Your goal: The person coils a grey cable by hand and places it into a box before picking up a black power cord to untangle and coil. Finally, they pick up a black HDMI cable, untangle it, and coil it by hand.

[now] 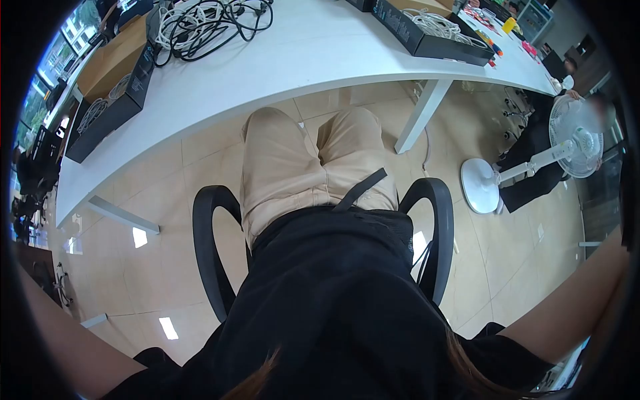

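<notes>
Neither of my hands shows; both forearms run out past the left and right edges of the head view. On the white table (pixel 313 47) in front of me lies a tangle of black and white cables (pixel 200 30). Beside it at the left, an open black box (pixel 137 90) with a brown inside holds bundled pale cables (pixel 100 110). Another open black box (pixel 417 40) at the upper right holds white cables (pixel 440 27). What my hands hold or touch, if anything, is hidden.
I sit on a chair with black armrests (pixel 205 247), my legs close to the table's curved edge. A table leg (pixel 423 117) stands ahead right. Farther right, a person in dark clothes (pixel 527 187) is behind a white standing fan (pixel 481 187). Small colourful items lie at the table's far right.
</notes>
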{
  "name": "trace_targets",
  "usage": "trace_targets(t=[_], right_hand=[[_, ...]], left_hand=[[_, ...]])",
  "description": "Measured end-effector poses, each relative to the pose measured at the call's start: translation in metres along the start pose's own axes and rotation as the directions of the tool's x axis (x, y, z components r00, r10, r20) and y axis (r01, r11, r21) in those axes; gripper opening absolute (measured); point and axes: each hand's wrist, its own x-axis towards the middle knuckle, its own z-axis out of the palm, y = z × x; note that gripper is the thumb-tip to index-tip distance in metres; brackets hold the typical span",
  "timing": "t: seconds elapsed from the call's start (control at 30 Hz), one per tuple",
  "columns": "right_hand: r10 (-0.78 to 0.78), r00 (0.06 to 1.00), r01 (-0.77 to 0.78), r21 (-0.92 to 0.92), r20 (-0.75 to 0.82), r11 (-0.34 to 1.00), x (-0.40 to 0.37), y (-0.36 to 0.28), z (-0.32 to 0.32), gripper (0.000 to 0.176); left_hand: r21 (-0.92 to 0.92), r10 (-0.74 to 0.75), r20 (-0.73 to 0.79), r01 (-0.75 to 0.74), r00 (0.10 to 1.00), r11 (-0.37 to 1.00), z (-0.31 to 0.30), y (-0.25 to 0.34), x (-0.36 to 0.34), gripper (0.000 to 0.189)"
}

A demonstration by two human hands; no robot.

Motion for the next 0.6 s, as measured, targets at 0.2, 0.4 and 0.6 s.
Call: trace_targets(t=[0.2, 0.4, 0.6], right_hand=[[0.027, 1.0, -0.027, -0.004, 0.002, 1.0, -0.001, -0.006, -0.003, 0.02], [0.056, 0.998, -0.056, -0.004, 0.009, 0.998, -0.002, -0.013, -0.004, 0.02], [0.08, 0.996, -0.08, -0.015, 0.027, 0.997, -0.008, -0.024, -0.006, 0.021]], left_hand=[[-0.04, 0.014, -0.012, -0.014, 1.0, 0.999, -0.002, -0.003, 0.0, 0.024], [-0.062, 0.018, -0.037, -0.02, 0.999, 0.998, -0.003, -0.007, -0.003, 0.024], [-0.028, 0.027, -0.046, -0.029, 0.999, 0.999, -0.003, -0.001, -0.004, 0.024]])
